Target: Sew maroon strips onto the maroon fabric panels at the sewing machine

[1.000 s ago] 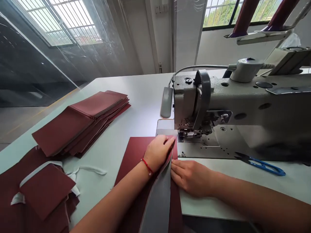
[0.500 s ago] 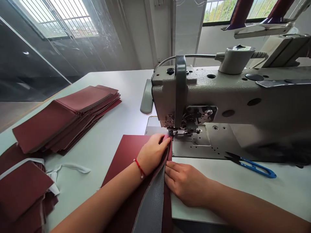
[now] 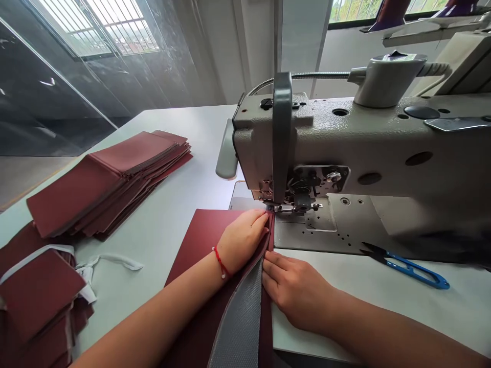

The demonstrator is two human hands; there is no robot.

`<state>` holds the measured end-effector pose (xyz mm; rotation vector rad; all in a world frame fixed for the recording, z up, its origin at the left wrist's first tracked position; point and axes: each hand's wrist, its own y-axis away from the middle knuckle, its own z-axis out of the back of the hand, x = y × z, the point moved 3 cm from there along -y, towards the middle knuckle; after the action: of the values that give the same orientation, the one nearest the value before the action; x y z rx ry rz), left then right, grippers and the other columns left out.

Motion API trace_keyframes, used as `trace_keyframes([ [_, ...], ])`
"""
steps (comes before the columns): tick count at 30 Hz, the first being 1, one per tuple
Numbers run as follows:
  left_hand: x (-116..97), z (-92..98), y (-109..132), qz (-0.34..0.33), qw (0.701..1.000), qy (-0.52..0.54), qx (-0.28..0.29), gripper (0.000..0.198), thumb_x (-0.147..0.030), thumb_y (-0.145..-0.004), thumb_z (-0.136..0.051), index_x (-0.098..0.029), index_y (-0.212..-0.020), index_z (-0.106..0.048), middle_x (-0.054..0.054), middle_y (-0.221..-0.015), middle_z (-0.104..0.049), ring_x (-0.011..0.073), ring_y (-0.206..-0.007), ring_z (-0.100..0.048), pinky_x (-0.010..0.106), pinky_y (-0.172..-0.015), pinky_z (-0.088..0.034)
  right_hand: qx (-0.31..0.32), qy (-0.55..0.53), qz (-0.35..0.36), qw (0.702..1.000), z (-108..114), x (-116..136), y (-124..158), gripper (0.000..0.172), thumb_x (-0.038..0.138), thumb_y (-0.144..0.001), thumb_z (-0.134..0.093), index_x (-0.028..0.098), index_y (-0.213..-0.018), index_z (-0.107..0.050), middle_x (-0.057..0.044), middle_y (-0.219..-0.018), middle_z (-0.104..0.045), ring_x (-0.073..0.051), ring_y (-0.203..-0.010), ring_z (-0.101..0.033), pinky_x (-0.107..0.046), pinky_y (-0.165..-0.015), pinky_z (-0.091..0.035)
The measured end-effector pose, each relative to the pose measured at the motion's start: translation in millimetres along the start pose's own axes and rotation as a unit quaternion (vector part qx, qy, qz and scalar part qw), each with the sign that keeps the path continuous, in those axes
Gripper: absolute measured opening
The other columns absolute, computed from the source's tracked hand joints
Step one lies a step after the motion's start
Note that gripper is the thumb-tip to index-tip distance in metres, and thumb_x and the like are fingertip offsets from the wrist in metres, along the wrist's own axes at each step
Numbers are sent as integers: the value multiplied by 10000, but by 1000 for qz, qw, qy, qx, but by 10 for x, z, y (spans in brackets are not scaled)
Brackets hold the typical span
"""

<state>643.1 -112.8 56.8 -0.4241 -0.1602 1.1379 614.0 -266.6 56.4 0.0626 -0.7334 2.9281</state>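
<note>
A maroon leather-like panel [image 3: 199, 240] lies under the presser foot of the sewing machine [image 3: 264, 138]. Its near part is folded back along the right side, showing a grey woven backing [image 3: 241, 317]. My left hand [image 3: 243, 235], with a red string bracelet at the wrist, pinches the folded edge just in front of the needle area. Closer to me, my right hand [image 3: 289, 286] has its fingers pressed together on the panel's right edge, the fingertips partly hidden by the fold. The presser foot and needle are mostly hidden behind the machine head and my left fingers.
A stack of maroon panels [image 3: 141, 153] lies at the left of the white table [image 3: 207, 128]. Smaller maroon pieces tied with a white strip [image 3: 38, 291] sit nearer. Blue-handled thread snips [image 3: 414, 271] lie on the right. Thread cones [image 3: 389, 13] stand behind the machine.
The view has shifted slightly. The fold under my left fingers lies a little flatter and closer to the presser foot. Both hands keep nearly the same place and hold.
</note>
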Motion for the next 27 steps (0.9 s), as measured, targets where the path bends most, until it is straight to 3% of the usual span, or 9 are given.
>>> trace_keyframes([
  [7, 32, -28, -30, 23, 1000, 12, 13, 244, -174, -948, -452, -97, -1123, -604, 147, -1152, -666, 258, -1069, -635, 415, -933, -559, 21, -8, -9, 1000, -8, -32, 4, 239, 87, -857, -460, 65, -914, -691, -139, -962, -668, -257, -987, -596, -352, -1006, -472],
  [27, -13, -41, -96, 69, 997, 13, 39, 132, -117, -901, -497, -125, -972, -607, 134, -1067, -673, 247, -1036, -645, 398, -896, -564, 4, -13, -51, 999, -21, -23, 57, 249, 58, -879, -458, 68, -992, -679, -145, -1041, -668, -269, -1089, -584, -417, -992, -493],
])
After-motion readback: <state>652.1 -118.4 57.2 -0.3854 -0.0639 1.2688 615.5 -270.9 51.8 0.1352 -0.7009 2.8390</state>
